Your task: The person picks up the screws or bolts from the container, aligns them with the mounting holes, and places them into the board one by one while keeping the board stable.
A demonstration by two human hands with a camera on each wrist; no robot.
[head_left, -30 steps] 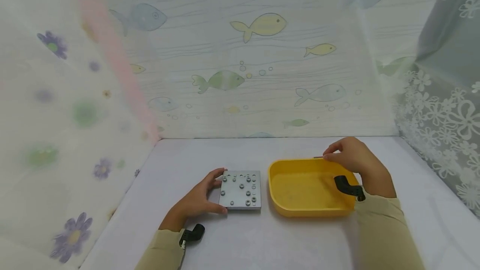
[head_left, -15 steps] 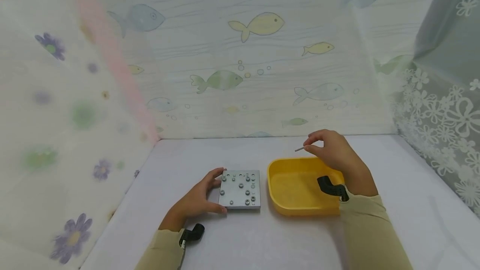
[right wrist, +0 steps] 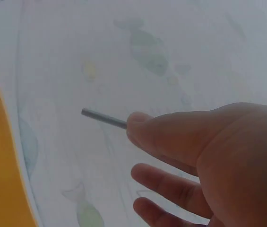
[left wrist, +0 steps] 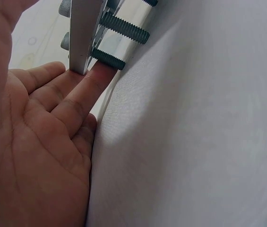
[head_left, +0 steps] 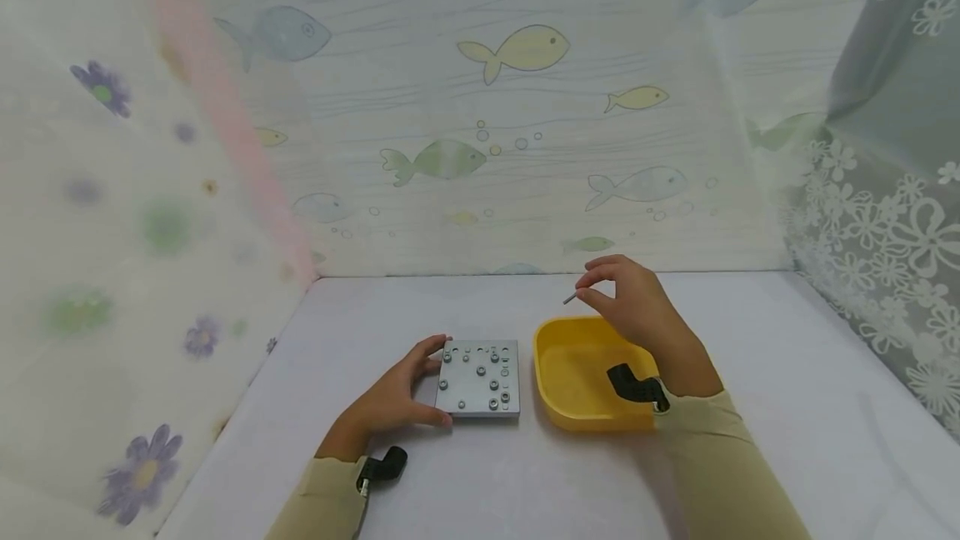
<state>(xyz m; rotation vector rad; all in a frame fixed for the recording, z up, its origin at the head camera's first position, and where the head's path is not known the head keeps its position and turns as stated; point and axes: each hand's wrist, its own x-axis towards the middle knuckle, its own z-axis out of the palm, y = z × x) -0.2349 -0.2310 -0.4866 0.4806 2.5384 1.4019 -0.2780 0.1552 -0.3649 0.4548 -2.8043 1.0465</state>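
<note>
A square silver metal plate [head_left: 471, 387] lies on the white table with several socket-head screws in it. My left hand [head_left: 393, 397] holds the plate at its left side, thumb at the near edge and fingers at the far edge. Dark threaded screw ends [left wrist: 124, 28] stick out from the plate's underside in the left wrist view. My right hand [head_left: 637, 307] is raised above the back of the yellow tray [head_left: 592, 423]. Between thumb and fingertip it pinches a thin grey metal pin [right wrist: 104, 118], whose free end points left.
The yellow tray stands just right of the plate, its right part hidden by my right wrist. A fish-printed curtain [head_left: 420, 90] closes off the back. Flower-printed cloth [head_left: 135, 290] hangs along the left, and lace-patterned sheeting [head_left: 900, 273] on the right.
My right hand has moved left with the pin, from the tray's back right rim towards the plate, and the pin now tilts downward. The left hand and the plate stay put.
</note>
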